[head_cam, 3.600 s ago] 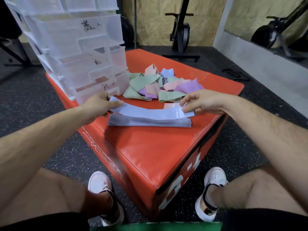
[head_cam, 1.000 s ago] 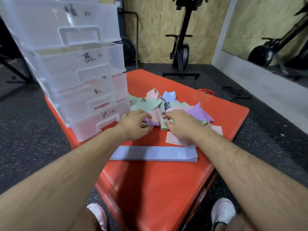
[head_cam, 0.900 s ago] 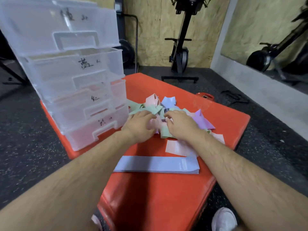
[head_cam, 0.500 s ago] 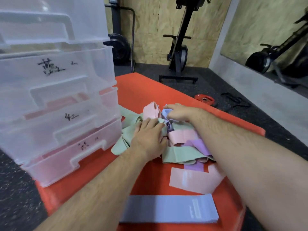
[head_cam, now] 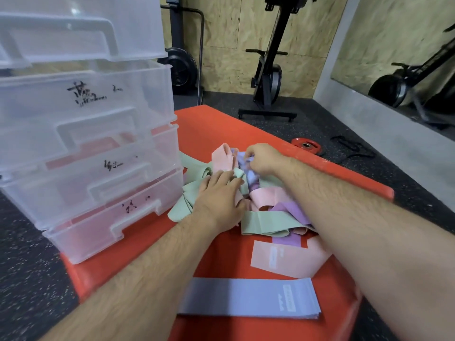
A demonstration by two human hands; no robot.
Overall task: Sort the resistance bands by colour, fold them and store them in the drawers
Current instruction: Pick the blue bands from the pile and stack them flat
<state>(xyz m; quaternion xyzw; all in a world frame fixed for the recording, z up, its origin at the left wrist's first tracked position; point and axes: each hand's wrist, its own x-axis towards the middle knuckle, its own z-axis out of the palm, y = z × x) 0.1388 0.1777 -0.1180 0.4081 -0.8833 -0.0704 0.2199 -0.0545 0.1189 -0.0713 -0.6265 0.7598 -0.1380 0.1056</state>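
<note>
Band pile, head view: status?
Left hand flat on green bands. Right hand pinches blue band, far side. Pink band looped beside it. Blue stack flat, near edge.

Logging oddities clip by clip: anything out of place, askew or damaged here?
Nothing damaged or spilled. The mixed bands are a tangled heap, as expected mid-sort; the blue bands lie neatly stacked. Only a red weight plate lies loose on the floor.

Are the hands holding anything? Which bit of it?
The right hand pinches a blue band by a bunched-up fold at its top. The left hand holds nothing; it rests flat on the pile.
</note>
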